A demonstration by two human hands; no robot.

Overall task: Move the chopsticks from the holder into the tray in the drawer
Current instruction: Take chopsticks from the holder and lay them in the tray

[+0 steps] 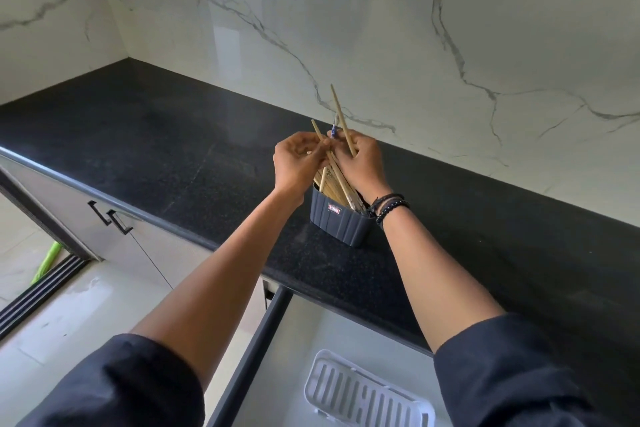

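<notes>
While both hands' fingers (322, 149) pinch chopsticks (334, 180) above holder (341, 220).

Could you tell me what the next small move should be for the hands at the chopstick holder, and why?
Probably lift straight up. Both the left hand and right hand pinch chopsticks whose lower ends sit in the dark holder. The white tray in the open drawer looks empty, so they must clear the rim first.
</notes>
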